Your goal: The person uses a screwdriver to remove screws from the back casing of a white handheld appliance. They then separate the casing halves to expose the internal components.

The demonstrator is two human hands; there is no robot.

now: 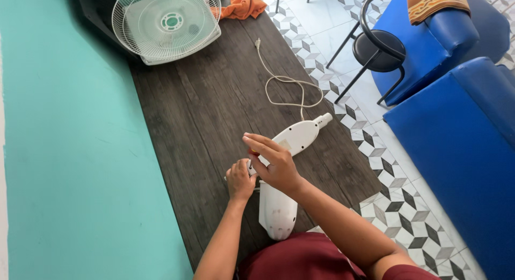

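White plastic fan housing (292, 140) | both hands on it | dark wood-grain table (198, 108)

Teal wall (64, 151) at left; dark wood-grain floor strip (204, 108) w/ patterned tile (397, 205); blue sofas (456, 135), black chair (381, 49) at right.

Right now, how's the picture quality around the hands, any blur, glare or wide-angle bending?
Head view: sharp and evenly daylit; the left hand and right hand on the white fan housing show no motion blur. Soft shadows only. Mild glare on the tiled floor. Wide-angle bend shows in the dark wooden table edges.
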